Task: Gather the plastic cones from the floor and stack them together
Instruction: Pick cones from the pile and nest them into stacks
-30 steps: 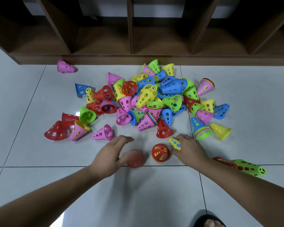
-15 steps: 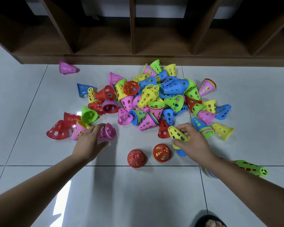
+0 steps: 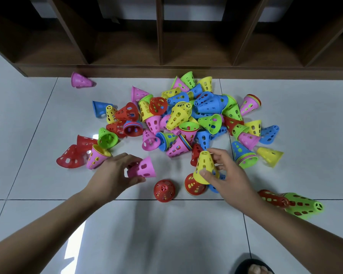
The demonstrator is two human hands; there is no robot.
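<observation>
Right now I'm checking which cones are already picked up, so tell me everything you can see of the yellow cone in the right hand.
The yellow cone looks like glossy, perforated plastic, with rows of rounded rectangular holes down its wall and a small flat top. It stands roughly upright, narrow end up, wide open rim down. The right hand has it in its grip: thumb near the lower rim, fingers by the top. It is above the floor, in front of a red cone, with a blue piece partly hidden behind the hand.

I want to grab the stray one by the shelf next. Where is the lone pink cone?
The lone pink cone lies on its side at the upper left of the head view, on the floor against the base of the wooden shelf, well apart from the main pile.
</observation>
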